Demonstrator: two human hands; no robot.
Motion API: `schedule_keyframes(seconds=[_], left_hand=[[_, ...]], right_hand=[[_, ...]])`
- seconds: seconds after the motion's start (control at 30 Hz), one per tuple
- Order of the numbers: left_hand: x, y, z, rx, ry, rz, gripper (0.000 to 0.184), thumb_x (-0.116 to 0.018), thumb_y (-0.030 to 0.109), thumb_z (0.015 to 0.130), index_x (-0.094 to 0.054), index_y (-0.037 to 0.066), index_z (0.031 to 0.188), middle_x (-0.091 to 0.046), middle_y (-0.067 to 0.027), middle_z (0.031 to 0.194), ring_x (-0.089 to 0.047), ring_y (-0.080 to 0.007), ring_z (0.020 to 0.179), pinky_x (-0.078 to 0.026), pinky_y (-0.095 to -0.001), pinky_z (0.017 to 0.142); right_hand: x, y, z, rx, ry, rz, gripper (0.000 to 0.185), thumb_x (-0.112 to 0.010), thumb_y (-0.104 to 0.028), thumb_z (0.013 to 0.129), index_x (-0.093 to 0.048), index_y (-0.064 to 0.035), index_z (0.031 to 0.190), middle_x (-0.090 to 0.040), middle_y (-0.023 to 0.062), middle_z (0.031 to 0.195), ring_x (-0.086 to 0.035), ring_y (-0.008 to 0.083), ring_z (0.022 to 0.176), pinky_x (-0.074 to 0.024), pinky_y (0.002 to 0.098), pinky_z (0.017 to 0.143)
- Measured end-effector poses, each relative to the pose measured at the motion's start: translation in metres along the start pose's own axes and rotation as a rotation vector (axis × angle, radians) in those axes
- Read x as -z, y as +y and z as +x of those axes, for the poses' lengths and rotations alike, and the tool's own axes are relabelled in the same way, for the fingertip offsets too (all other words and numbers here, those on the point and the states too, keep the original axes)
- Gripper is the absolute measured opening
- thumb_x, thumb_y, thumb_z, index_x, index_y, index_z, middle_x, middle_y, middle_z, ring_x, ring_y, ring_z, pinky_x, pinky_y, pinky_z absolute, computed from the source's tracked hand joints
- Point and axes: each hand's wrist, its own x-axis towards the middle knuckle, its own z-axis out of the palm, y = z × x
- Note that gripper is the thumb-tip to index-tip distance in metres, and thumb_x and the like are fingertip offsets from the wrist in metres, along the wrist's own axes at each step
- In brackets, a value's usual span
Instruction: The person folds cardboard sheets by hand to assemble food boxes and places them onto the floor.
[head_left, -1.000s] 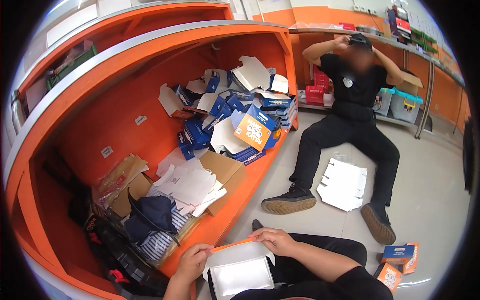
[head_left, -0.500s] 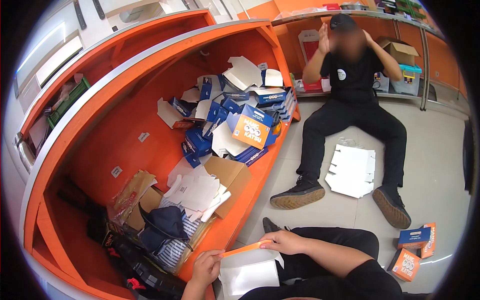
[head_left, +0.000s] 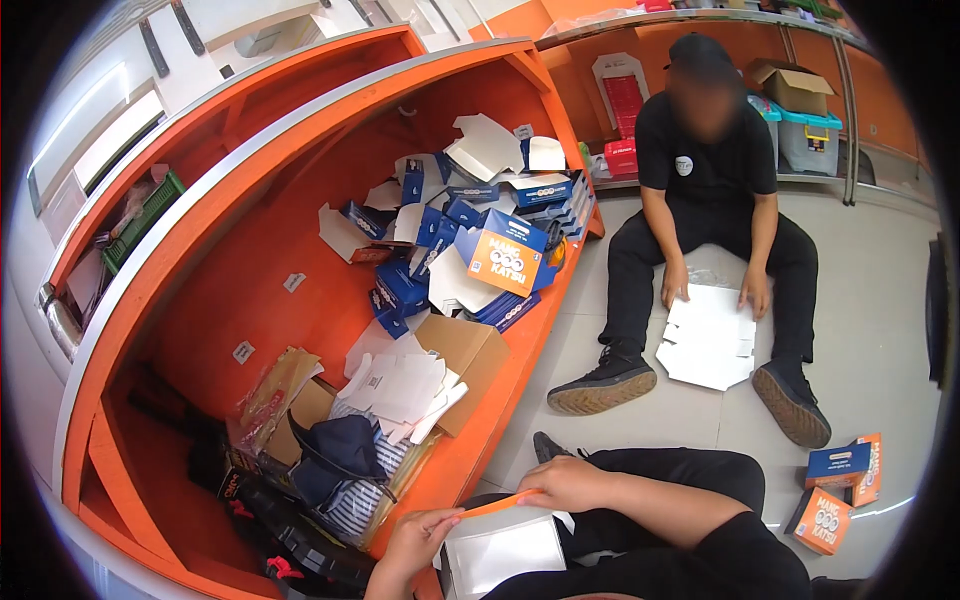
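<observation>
Low in front of me, a partly folded cardboard box (head_left: 505, 556) shows its white inside and an orange edge along the top. My left hand (head_left: 422, 541) pinches the left end of that orange edge. At its right end, my right hand (head_left: 563, 484) has thumb and fingers closed on the same edge. The box's lower part is cut off by the bottom of the view. Across from me sits a person (head_left: 708, 150) in black, with both hands on a flat white box blank (head_left: 708, 340) on the floor.
An orange shelf unit (head_left: 230, 290) on the left holds piled blue-and-orange boxes (head_left: 505, 250), an open brown carton (head_left: 465, 365) and a dark cap (head_left: 340, 445). Folded boxes (head_left: 825, 520) stand on the floor at right. A metal rack (head_left: 848, 110) with bins is behind the person.
The other person has lowered both hands from the head to the white blank. My hands keep hold of the box's orange edge, which has tilted slightly. The view has shifted a little.
</observation>
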Motion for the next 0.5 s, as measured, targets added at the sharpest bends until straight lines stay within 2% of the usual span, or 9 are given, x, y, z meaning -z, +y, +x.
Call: schedule_keyframes(seconds=[0.07,0.1,0.2,0.3,0.37,0.5], left_hand=[[-0.007,-0.004,0.001,-0.195,0.025,0.101,0.014,-0.063,0.016,0.079,-0.068,0.008,0.090,-0.067,-0.0082,0.080,-0.063,-0.0189,0.066,-0.048,-0.0277,0.063],[-0.010,-0.002,0.002,-0.207,0.030,0.081,0.012,-0.065,0.018,0.077,-0.068,0.010,0.085,-0.066,-0.0063,0.078,-0.062,-0.0203,0.063,-0.046,-0.0298,0.059],[-0.006,0.011,0.006,-0.249,-0.035,0.222,0.012,-0.065,0.021,0.077,-0.067,0.012,0.084,-0.065,-0.0030,0.076,-0.061,-0.0194,0.064,-0.044,-0.0304,0.058],[-0.005,0.011,0.006,-0.360,0.046,0.281,0.009,-0.068,0.016,0.075,-0.067,0.009,0.079,-0.062,-0.0040,0.067,-0.058,-0.0188,0.055,-0.041,-0.0296,0.049],[-0.007,0.016,0.008,-0.402,0.047,0.339,0.008,-0.068,0.017,0.075,-0.067,0.009,0.079,-0.062,-0.0034,0.067,-0.058,-0.0190,0.056,-0.041,-0.0292,0.049],[-0.001,0.014,0.008,-0.347,0.024,0.371,0.011,-0.067,0.018,0.075,-0.067,0.008,0.081,-0.062,-0.0048,0.068,-0.058,-0.0191,0.057,-0.041,-0.0294,0.051]], right_hand=[[-0.001,-0.012,0.006,0.070,-0.010,-0.115,0.027,-0.048,-0.033,0.088,-0.061,-0.0106,0.093,-0.062,0.0081,0.084,-0.060,0.0257,0.082,-0.0437,0.0379,0.074],[-0.002,-0.021,0.010,0.077,-0.056,-0.127,0.027,-0.048,-0.033,0.088,-0.061,-0.0107,0.092,-0.062,0.0073,0.086,-0.060,0.0251,0.082,-0.0431,0.0378,0.075],[-0.007,-0.031,0.019,0.101,-0.120,-0.203,0.026,-0.047,-0.033,0.087,-0.060,-0.0102,0.087,-0.062,0.0055,0.085,-0.060,0.0236,0.080,-0.0422,0.0376,0.075],[-0.011,-0.033,0.024,0.143,-0.083,-0.258,0.027,-0.046,-0.033,0.087,-0.058,-0.0094,0.082,-0.062,0.0046,0.081,-0.060,0.0223,0.077,-0.0418,0.0373,0.073],[-0.019,-0.034,0.023,0.192,0.019,-0.222,0.027,-0.046,-0.033,0.087,-0.056,-0.0093,0.080,-0.062,0.0046,0.078,-0.060,0.0218,0.074,-0.0416,0.0366,0.073],[-0.017,-0.036,0.028,0.147,-0.085,-0.362,0.027,-0.048,-0.034,0.086,-0.057,-0.0094,0.085,-0.061,0.0048,0.080,-0.060,0.0217,0.072,-0.0411,0.0354,0.073]])
